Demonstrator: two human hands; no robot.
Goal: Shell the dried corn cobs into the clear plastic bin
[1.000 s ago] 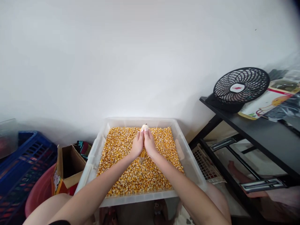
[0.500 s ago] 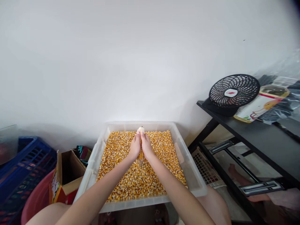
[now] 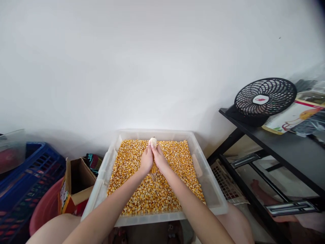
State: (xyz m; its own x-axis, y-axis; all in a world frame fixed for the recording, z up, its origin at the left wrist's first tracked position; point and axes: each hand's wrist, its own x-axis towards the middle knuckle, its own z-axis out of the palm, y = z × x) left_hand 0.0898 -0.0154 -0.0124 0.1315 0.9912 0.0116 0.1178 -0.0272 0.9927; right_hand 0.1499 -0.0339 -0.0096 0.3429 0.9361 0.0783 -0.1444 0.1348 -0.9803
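1. Two bare hands close together around a partly stripped yellow corn cob, held upright-to-tilted over a clear rectangular plastic tub filled with loose golden corn kernels.
2. The left hand wraps the cob from one side, fingers curled shut on it; the right hand presses against it from the other, also gripping. The cob's pale bare tip pokes out above the fingertips, near the tub's far rim.
3. Kernels reach almost to the tub's walls on every side, with open grain to left and right of the hands.
4. Left of the tub stand an open brown cardboard box, a pink round basin and a blue slatted plastic crate.
5. To the right, a black metal shelf carries a black round-grilled desk fan, well apart from the tub.
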